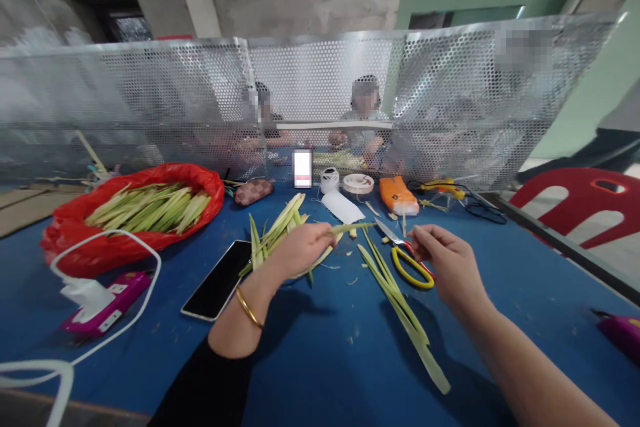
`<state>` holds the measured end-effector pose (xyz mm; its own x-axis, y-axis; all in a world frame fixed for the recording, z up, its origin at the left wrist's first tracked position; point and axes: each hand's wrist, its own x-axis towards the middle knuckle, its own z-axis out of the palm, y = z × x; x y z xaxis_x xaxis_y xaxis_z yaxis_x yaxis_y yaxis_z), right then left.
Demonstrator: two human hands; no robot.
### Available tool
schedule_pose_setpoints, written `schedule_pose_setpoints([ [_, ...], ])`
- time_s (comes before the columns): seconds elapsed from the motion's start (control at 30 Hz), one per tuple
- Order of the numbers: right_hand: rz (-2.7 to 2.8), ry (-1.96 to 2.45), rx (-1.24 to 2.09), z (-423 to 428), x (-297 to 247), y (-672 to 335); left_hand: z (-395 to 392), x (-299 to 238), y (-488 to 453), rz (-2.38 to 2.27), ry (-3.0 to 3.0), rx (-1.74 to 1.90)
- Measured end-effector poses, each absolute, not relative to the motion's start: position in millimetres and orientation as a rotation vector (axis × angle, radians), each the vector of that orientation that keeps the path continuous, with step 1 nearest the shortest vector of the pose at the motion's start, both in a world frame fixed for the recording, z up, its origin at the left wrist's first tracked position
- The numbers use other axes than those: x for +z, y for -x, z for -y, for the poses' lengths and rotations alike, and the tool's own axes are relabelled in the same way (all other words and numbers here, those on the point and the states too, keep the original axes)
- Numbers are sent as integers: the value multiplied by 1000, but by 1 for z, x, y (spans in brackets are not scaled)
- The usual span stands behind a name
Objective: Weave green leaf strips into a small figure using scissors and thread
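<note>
My left hand [300, 248] is closed around a bundle of pale green leaf strips [280, 223], and one strip [353, 228] sticks out to the right from its fingers. My right hand [447, 260] hovers just right of that strip's tip, fingers curled in a loose pinch with nothing visible in them. Yellow-handled scissors [407, 260] lie on the blue table [325, 360] right under my right hand. Long leaf strips [400, 307] lie on the table between my arms.
A red bag of leaf strips [145, 210] sits at the left, with a phone [217, 280], a white cable and charger [87, 293] and a pink device [107, 307] nearby. Thread spools, tape and an orange tool [397, 195] stand before the perforated screen [320, 93]. People sit behind it.
</note>
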<state>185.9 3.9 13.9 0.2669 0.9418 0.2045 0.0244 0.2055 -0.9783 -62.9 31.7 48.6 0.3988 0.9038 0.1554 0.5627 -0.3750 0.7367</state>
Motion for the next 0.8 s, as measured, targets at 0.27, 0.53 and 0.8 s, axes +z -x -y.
schedule_pose_setpoints([
  [0.27,1664,1326,864,-5,-8,-170,-70,15,99,-1716,-2416,422],
  [0.53,1694,1318,614,-3,-5,-171,-53,38,82,-1626,-2456,1113],
  [0.8,1494,1102,818,2,2,-165,0,52,34,-973,-1288,1227],
])
